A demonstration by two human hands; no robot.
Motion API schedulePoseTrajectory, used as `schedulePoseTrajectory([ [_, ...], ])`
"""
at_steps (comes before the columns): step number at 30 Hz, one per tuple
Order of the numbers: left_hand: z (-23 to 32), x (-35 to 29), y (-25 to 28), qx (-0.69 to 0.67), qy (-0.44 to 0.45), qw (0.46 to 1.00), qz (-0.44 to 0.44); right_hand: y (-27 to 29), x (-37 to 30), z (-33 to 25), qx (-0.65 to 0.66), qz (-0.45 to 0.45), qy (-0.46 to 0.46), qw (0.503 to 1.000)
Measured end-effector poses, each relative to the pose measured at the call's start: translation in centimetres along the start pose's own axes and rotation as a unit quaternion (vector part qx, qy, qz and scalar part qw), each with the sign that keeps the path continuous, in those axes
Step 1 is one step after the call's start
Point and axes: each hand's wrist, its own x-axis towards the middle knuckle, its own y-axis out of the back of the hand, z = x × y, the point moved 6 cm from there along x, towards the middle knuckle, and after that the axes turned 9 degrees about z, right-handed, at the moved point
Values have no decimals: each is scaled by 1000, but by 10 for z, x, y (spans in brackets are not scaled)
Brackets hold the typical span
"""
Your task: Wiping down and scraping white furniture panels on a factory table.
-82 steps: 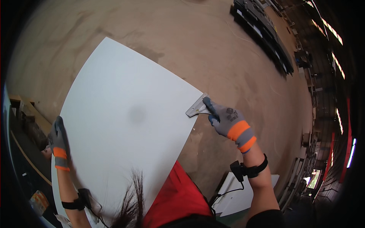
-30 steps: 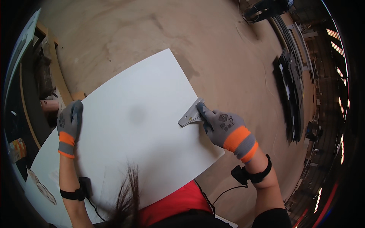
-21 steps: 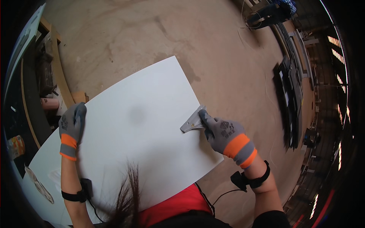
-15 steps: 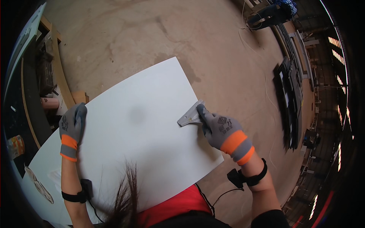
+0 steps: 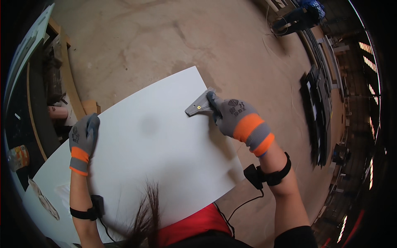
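A large white panel lies in front of me. My left hand, in a grey glove with an orange-banded cuff, is closed over the panel's far left edge; the fingertips beyond the edge are partly hidden. In my right hand, gloved the same way, is a grey wedge-shaped scraper with a small yellow spot on it. Its body lies over the panel's right edge, near the far right corner. The thumb presses along its top, and the other fingers are hidden beneath the hand.
At the left stand a wooden-edged rack, a pink roll and a jar with an orange label. A crumpled cloth lies at the panel's lower left. Dark stacked panels are on the floor to the right. Another person is at the upper right.
My right hand has moved the scraper away from me along the panel's right edge, toward the far corner. My left hand keeps its hold on the far left edge.
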Motion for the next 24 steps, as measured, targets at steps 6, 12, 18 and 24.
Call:
schedulePoseTrajectory([
  [6,-4,-1,-3,11,5,1000,-16,20,30,-7,0,-10,6,1000],
  [12,7,0,6,-7,-8,1000,5,40,49,-14,-14,20,39,999],
  [18,16,5,8,-14,-4,1000,-16,45,52,-13,-47,15,52,997],
  [24,14,3,8,-34,-29,998,53,47,59,-8,-31,80,105,991],
])
